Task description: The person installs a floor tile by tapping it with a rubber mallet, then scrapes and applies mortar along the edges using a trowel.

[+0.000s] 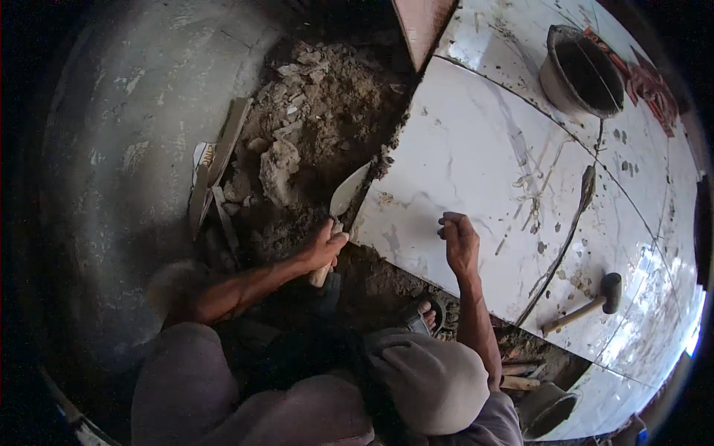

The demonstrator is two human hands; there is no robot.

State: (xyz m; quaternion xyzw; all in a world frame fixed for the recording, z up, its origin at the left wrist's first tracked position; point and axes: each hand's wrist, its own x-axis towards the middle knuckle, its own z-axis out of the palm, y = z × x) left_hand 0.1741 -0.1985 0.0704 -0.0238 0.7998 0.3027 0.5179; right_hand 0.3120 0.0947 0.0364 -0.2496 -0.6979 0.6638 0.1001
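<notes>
My left hand (pixel 325 248) is closed round the wooden handle of a trowel (pixel 348 192). Its pale, mortar-smeared blade points up and away, against the near-left edge of the white tile (pixel 424 156). Over that tile hovers my right hand (pixel 461 241), its fingers curled together. Whether something small sits between those fingertips I cannot make out. Mortar smears and grey crumbs spot the marbled tile surface. Beyond the trowel's tip, broken mortar and earth (pixel 327 111) are heaped beside the tile edge.
A mortar-crusted bucket (pixel 554 78) stands at the far right by red cloth-like material (pixel 654 93). A rubber mallet (pixel 611 293) lies on the tiles, near a long dark strip (pixel 569 241). Another bucket (pixel 532 409) is at lower right. Wood strips (pixel 227 145) lean by the grey wall (pixel 141 171).
</notes>
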